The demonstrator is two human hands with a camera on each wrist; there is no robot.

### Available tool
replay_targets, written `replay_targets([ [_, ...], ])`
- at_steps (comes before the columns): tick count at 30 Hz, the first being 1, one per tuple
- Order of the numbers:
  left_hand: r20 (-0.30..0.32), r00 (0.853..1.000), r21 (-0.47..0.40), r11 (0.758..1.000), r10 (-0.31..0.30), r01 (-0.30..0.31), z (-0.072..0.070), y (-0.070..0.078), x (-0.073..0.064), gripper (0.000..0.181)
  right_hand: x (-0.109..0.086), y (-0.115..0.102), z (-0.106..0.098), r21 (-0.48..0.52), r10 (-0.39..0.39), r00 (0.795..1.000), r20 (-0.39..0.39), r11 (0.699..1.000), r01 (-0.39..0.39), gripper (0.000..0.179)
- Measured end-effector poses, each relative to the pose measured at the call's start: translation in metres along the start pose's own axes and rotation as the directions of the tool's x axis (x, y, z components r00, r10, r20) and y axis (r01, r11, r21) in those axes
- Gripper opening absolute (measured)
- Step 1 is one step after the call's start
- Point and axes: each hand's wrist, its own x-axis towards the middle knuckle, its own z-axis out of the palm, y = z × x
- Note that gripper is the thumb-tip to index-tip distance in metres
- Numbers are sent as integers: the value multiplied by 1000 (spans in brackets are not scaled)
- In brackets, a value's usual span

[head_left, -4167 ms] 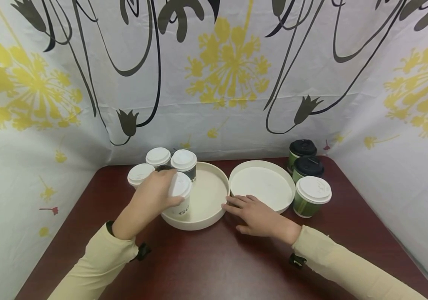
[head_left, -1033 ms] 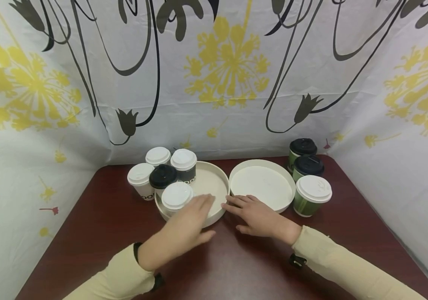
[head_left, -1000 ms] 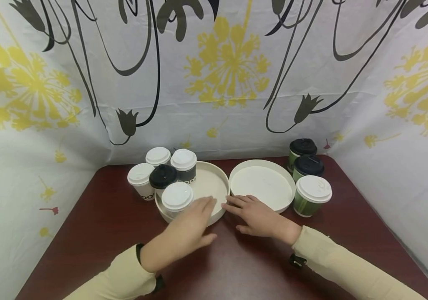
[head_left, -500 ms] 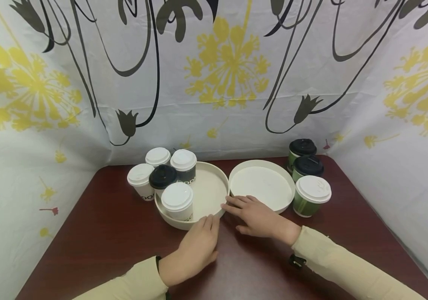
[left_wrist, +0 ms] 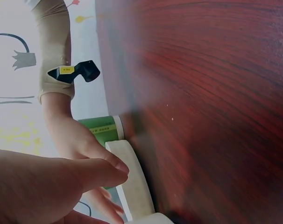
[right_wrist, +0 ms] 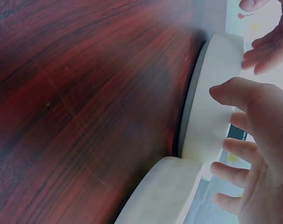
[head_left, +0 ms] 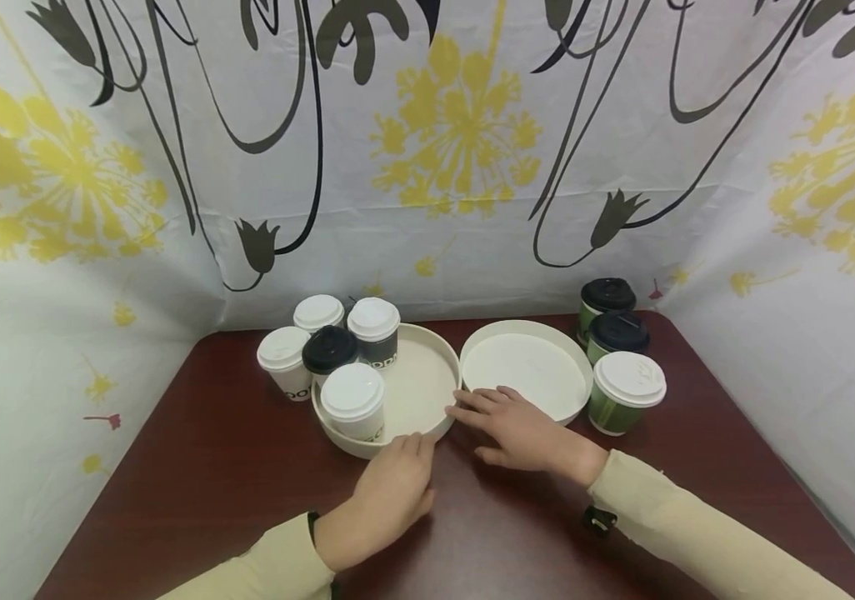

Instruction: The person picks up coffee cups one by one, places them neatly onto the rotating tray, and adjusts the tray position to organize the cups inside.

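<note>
My left hand [head_left: 390, 492] lies at the front rim of the left round tray [head_left: 427, 421], fingers together and gently bent, holding nothing. My right hand [head_left: 513, 429] has its fingers spread, with the fingertips at the spot where the left tray meets the right round tray [head_left: 570, 412]. Inside the left tray, just beyond my left hand, stands a white paper cup with a white lid [head_left: 356, 408]. Behind it are a black-lidded cup [head_left: 328, 350] at the left rim and a dark-sleeved cup with a white lid [head_left: 375, 329]. In the right wrist view, my right thumb [right_wrist: 230, 91] overlaps the tray wall.
Two white-lidded cups stand left of the left tray, one nearer [head_left: 285, 358] and one farther back [head_left: 318, 312]. On the right are a green cup with a white lid [head_left: 622, 396] and two black-lidded green cups [head_left: 617, 333] [head_left: 606, 300]. A patterned cloth [head_left: 427, 250] hangs behind the dark red table [head_left: 472, 542].
My left hand has let go of the front white-lidded cup, which now stands in the left tray, and has drawn back to the tray's front rim. My right hand has stayed in place.
</note>
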Motion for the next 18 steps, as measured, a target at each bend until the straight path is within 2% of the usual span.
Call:
replay_targets([
  [5, -22, 997, -58, 995, -79, 78, -2, -2, -3, 54, 1, 3, -1, 11, 8, 1000, 7, 1000, -8, 68],
  [10, -44, 989, -73, 988, -139, 136, -1, -6, -5, 48, 2, 4, 0, 20, 23, 999, 27, 1000, -23, 68],
  [18, -91, 981, -8, 986, -169, 169, 1, -11, -10, 34, 3, 4, -2, 25, 29, 999, 40, 999, -30, 67],
])
